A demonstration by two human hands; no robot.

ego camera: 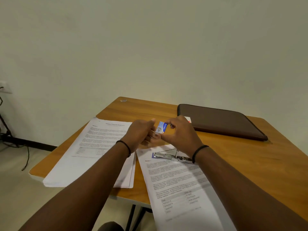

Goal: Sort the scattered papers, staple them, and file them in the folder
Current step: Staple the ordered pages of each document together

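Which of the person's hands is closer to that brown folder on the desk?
Right. The right hand is just beside the folder, near its left end, pinching a small blue box. The left hand is farther left, beyond the box.

Likely office: desk (233,164), papers (93,147), folder (221,122).

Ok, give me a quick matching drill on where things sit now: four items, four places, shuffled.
Items:
1. stapler
2. small box
3. folder
4. left stack

Places:
A. far right of the table, closed
B. held between both hands
C. lying on the right-hand papers
D. overhanging the table's left edge

Pairs: 1-C, 2-B, 3-A, 4-D
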